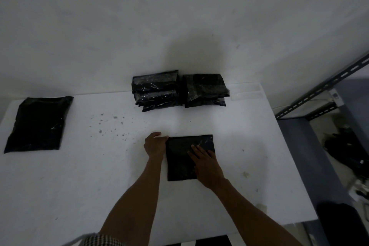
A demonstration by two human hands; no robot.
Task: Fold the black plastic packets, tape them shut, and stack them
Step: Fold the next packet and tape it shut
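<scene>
A folded black plastic packet (180,158) lies flat on the white table (99,175) in front of me. My right hand (205,164) presses on it with straight fingers. My left hand (155,144) sits at the packet's upper left corner, fingers curled over its edge; a pale strip, possibly tape, shows at the fingertips. Two stacks of folded black packets (156,91) (205,90) stand side by side against the wall. A larger unfolded black packet (38,124) lies at the far left.
A white wall rises right behind the table. A grey slotted metal shelf frame (319,94) stands to the right, with dark items on the floor beneath it. Clear flat strips (247,91) lie at the table's back right corner.
</scene>
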